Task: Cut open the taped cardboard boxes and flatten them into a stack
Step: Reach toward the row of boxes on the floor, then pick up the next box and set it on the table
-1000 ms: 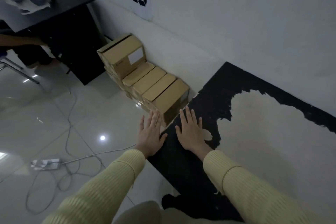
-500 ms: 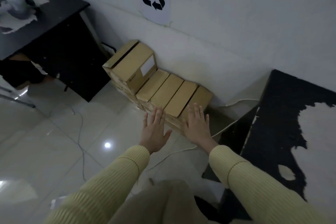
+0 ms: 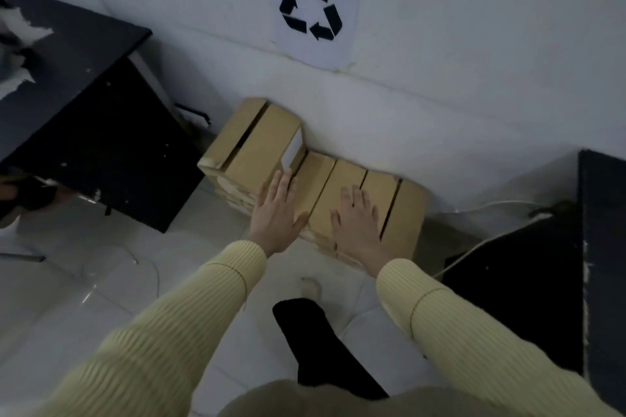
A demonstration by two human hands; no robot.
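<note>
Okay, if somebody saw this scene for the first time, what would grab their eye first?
Most likely the black recycling sign on the pale wall, top centre. Right below it, a row of cardboard boxes sits on the floor against that wall. The left hand and right hand are spread open over them.

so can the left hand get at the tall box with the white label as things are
Probably yes: the left hand is open, its fingertips right by the near corner of the tall labelled box, with nothing between.
</note>
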